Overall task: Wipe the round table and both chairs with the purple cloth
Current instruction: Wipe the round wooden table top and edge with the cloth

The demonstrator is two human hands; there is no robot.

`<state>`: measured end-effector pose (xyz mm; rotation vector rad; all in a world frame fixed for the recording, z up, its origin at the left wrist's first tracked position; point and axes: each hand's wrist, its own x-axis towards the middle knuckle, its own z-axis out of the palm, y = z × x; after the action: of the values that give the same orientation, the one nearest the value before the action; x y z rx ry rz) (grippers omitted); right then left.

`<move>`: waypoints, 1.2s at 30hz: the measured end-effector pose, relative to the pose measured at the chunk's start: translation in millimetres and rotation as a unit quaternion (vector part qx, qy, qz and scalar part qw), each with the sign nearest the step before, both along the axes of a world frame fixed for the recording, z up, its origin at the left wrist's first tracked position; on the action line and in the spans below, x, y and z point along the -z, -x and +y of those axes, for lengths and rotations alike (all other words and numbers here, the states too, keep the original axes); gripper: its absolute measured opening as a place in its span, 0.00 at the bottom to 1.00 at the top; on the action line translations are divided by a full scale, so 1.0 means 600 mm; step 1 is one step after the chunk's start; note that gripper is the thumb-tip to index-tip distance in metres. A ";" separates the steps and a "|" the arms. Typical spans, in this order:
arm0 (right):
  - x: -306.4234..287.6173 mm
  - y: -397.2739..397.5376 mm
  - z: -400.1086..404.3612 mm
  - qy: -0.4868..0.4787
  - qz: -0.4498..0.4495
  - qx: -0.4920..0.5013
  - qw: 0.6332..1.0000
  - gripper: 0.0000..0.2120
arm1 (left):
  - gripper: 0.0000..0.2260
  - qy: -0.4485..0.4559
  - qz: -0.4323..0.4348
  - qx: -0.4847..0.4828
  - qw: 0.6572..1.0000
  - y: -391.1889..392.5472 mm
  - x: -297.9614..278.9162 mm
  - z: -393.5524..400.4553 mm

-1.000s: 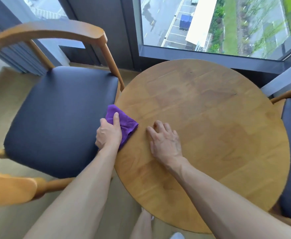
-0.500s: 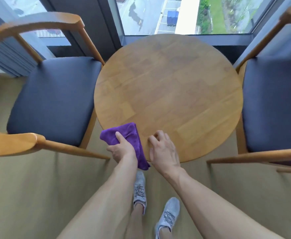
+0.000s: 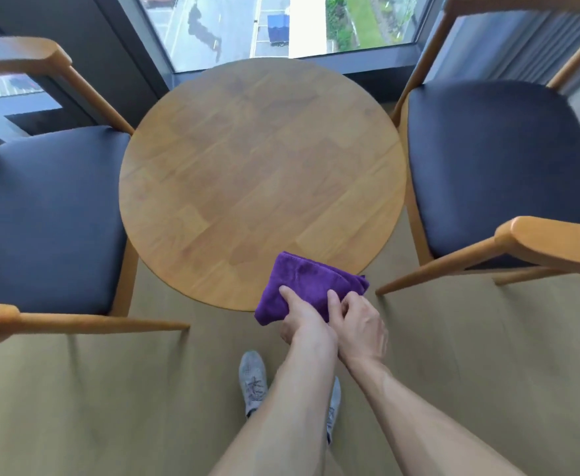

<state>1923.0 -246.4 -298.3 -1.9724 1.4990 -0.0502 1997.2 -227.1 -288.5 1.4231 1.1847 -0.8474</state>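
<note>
Here, all places are told from the round table.

Round table (image 3: 261, 173): a light wooden top, seen from above, standing just before the window (image 3: 281, 25).

Purple cloth (image 3: 302, 283): folded, lying on the near edge of the round table, a little to the right of its middle. The near part of the cloth hangs past the edge, over the floor (image 3: 76, 407).

Left hand (image 3: 304, 321): it holds the purple cloth at the near edge of the round table. The thumb lies straight on top of the cloth; the other fingers are hidden under it, so how they lie I cannot tell.

Right hand (image 3: 359, 324): just beside the left hand and touching it, at the near right edge of the round table. Its fingers are curled and meet the right end of the purple cloth. It seems to pinch the fabric, but the view is a little blurred there.

Left chair (image 3: 41, 214): close against the left side of the round table, with dark seat and wooden armrests.

Right chair (image 3: 494, 166): close on the right side of the round table, of the same kind.

Shoes (image 3: 252, 383): grey, on the floor below the near edge of the round table, partly hidden by the forearms.
</note>
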 end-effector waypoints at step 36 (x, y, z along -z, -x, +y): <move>0.024 -0.152 -0.282 0.128 0.006 0.208 0.970 0.27 | 0.24 -0.161 -0.508 0.767 0.359 -0.331 0.024 -0.015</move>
<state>2014.2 -415.4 -312.7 -1.8126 1.9747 -0.4300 2196.0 -235.9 -303.0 2.5754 -1.4663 -0.4434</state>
